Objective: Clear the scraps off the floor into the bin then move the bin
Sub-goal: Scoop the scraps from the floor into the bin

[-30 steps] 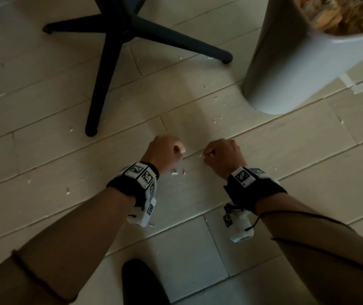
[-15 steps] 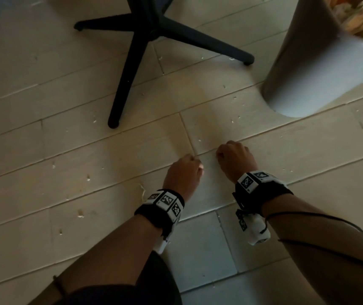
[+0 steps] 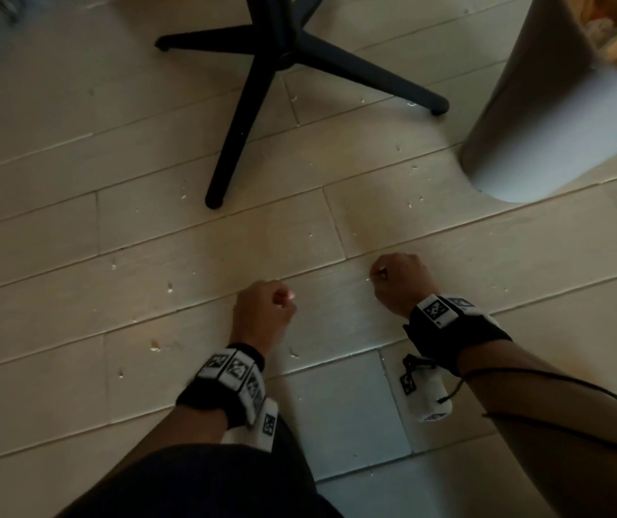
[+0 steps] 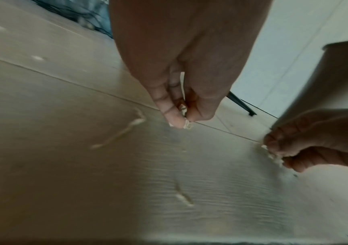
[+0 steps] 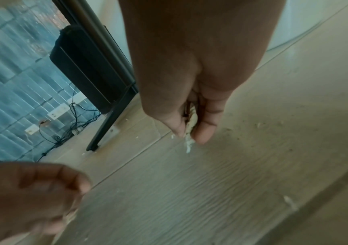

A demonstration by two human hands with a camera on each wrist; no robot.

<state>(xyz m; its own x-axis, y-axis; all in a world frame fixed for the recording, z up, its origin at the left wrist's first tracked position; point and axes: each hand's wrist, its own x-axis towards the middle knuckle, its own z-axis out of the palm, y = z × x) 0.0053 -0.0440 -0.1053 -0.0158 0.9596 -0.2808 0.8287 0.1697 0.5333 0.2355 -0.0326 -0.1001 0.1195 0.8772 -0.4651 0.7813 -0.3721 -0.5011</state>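
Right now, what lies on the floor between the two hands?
Head view: bare plank between left hand and right hand, apart from a few tiny pale scraps.

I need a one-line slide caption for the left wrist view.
Left hand pinches pale scraps above the plank floor; right hand pinches more nearby.

Floor [image 3: 157, 256]: pale beige planks, faint grain. Scraps [image 4: 186, 123]: off-white. Bin [image 3: 546, 117]: grey-white. Chair base [image 3: 262, 69]: black. Wristbands [image 3: 221, 390]: black, with black-and-white square markers.
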